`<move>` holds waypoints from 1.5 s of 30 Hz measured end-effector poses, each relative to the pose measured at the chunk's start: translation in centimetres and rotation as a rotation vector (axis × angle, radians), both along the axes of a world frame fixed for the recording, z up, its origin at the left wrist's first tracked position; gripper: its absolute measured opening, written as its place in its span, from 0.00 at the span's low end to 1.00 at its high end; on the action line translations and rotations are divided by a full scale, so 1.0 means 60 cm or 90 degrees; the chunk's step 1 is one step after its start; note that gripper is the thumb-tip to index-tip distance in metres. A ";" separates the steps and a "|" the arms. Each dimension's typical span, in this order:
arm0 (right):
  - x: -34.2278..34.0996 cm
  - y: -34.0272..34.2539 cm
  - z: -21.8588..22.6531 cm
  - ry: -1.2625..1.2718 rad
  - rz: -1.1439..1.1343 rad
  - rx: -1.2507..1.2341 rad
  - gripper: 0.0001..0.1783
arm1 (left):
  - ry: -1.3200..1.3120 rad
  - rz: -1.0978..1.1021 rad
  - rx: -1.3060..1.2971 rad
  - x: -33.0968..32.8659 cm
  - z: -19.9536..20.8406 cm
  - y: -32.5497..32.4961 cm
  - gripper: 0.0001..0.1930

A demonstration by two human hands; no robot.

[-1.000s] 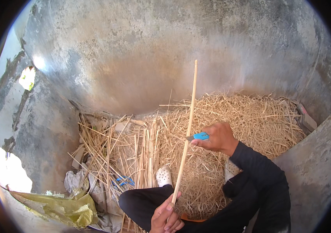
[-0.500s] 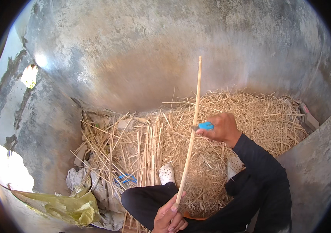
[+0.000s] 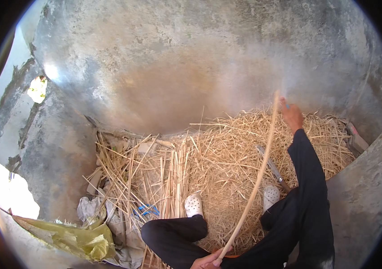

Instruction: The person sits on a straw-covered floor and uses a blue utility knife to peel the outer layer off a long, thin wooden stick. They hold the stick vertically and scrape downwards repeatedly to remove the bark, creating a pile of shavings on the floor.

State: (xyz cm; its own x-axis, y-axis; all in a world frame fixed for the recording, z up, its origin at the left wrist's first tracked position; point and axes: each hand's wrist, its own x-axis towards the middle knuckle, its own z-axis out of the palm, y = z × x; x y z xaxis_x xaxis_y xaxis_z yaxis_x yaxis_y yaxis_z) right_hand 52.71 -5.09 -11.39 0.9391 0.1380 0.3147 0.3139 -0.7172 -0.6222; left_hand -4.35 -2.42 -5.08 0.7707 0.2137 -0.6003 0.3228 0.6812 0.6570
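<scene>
My left hand [image 3: 206, 261], at the lower edge, is closed around the near end of a long pale bamboo strip [image 3: 254, 190]. The strip slants up and right, bowed and somewhat blurred. Near its far end is my right hand [image 3: 293, 117], arm stretched out, closed on a small blue-handled knife [image 3: 287, 106]. Only a bit of the blue handle shows, and the blade is blurred. Whether the blade touches the strip I cannot tell. Under the strip, a large knife [image 3: 276, 170] with a wooden handle lies on the shavings near my right shoe.
Pale shavings [image 3: 231, 157] pile against the curved grey wall [image 3: 177, 67]. Several loose strips [image 3: 175, 175] lie to the left, beside blue straps [image 3: 147, 210] and a yellowish sheet [image 3: 81, 240]. My white shoes [image 3: 193, 205] rest among the shavings. A brick-like block [image 3: 356, 140] sits far right.
My right hand has moved away and to the right, along the strip toward its far end. The strip has swung rightward and bows more. The large knife has come into view.
</scene>
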 end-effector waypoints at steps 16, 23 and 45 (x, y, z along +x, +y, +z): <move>-0.388 0.035 0.102 -0.191 0.614 -0.066 0.38 | -0.110 0.124 0.092 0.066 0.083 0.029 0.25; -0.423 0.029 0.112 -0.264 0.701 -0.010 0.39 | -0.160 0.156 0.062 0.070 0.074 0.029 0.24; -0.448 0.042 0.088 -0.212 0.724 0.031 0.41 | -0.200 0.191 -0.108 0.067 0.071 0.046 0.24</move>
